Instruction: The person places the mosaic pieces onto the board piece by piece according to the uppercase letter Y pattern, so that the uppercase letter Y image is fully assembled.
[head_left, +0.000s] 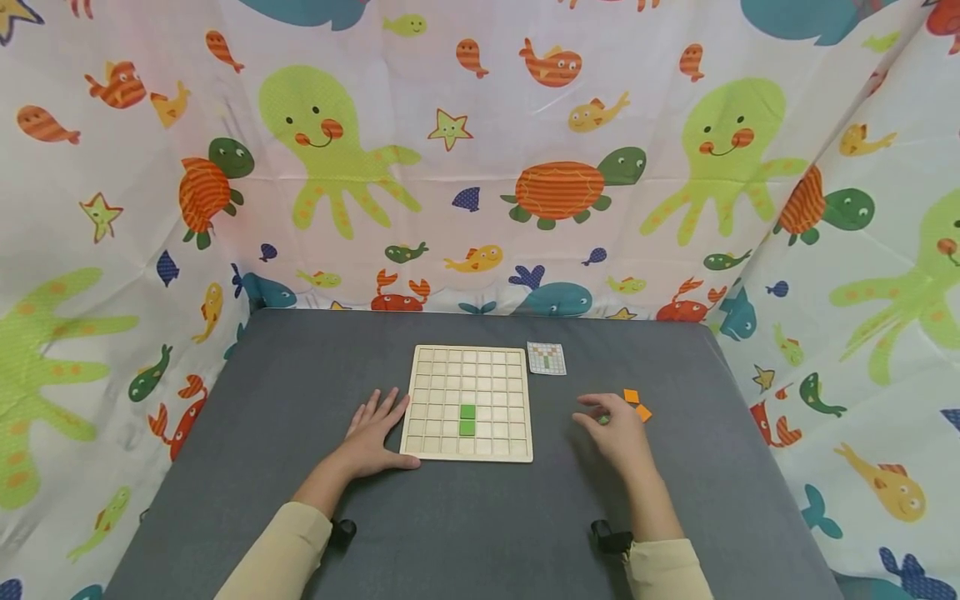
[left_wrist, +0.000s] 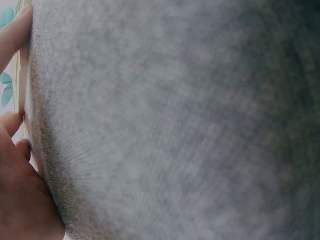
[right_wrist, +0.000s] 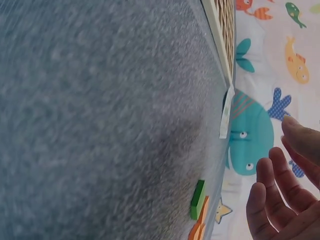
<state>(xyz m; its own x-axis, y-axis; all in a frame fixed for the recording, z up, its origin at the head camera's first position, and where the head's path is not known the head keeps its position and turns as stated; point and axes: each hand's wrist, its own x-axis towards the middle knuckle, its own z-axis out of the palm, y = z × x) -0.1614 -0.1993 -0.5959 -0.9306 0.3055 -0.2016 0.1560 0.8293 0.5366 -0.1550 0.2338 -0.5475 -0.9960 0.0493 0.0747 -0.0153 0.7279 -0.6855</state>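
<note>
Rests the left hand (head_left: 375, 442), with fingers spread, against the 8 o'clock edge of a gridded wooden board (head_left: 495, 400). Holds the right hand (head_left: 621, 423) loosely curved, with nothing visibly gripped, over a green tile (right_wrist: 198, 200) at the board's 3 o'clock, near two orange tiles (head_left: 631, 396).

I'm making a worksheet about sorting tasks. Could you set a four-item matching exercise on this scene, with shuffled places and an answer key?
Column one
1. left hand
2. grid card
3. orange tiles
4. two green tiles

Column two
A. on the table, close by the right hand
B. in cells of the wooden board
C. touching the board at its left side
D. beside the board's far right corner

Pairs: 1-C, 2-D, 3-A, 4-B.
</note>
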